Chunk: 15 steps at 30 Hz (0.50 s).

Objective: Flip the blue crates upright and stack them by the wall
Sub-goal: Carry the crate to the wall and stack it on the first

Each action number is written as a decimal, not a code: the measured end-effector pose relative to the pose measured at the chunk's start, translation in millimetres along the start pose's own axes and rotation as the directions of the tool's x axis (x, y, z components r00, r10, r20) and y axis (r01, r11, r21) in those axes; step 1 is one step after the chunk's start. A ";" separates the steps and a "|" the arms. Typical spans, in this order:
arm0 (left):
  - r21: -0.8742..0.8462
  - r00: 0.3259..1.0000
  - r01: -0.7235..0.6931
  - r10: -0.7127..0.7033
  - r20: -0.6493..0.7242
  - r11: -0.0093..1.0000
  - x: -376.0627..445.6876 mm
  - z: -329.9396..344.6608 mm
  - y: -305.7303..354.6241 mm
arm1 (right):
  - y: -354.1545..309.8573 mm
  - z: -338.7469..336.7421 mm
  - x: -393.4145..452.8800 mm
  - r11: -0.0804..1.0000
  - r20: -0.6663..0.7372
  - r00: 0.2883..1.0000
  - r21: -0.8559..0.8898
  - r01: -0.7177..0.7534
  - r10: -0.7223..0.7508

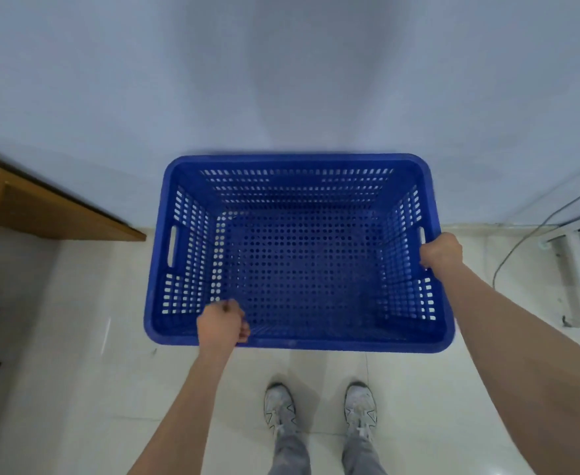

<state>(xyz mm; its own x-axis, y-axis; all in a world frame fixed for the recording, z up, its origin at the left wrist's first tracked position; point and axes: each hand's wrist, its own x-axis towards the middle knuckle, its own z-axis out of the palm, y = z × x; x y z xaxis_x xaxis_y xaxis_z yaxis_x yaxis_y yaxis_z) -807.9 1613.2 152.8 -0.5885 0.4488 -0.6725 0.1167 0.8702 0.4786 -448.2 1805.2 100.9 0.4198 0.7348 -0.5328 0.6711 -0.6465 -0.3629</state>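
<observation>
A blue perforated crate (297,162) is upright, its open top facing me, its far rim close to the pale wall (281,80). It is empty inside. My left hand (222,322) is closed over the near rim at the crate's front left. My right hand (441,251) grips the right side rim by the handle slot. I cannot tell whether the crate rests on the floor or on another crate.
A wooden desk edge (59,214) juts in at the left. A grey cable (521,245) and a white frame (576,269) are on the right by the wall. My two white shoes (319,409) stand on the tiled floor just behind the crate.
</observation>
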 end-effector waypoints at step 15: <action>0.291 0.934 -0.209 0.279 -0.224 0.934 194.1 -87.2 34.7 | 8.0 12.3 4.1 0.997 -0.135 0.989 0.065 -0.052 0.061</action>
<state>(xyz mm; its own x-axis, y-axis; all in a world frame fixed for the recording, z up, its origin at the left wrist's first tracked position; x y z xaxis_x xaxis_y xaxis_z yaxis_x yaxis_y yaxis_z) -987.8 1712.9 88.1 -0.6964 0.6160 -0.3682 0.4643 0.7780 0.4232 -448.6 1800.6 86.5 0.5382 0.7153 -0.4458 0.6072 -0.6959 -0.3835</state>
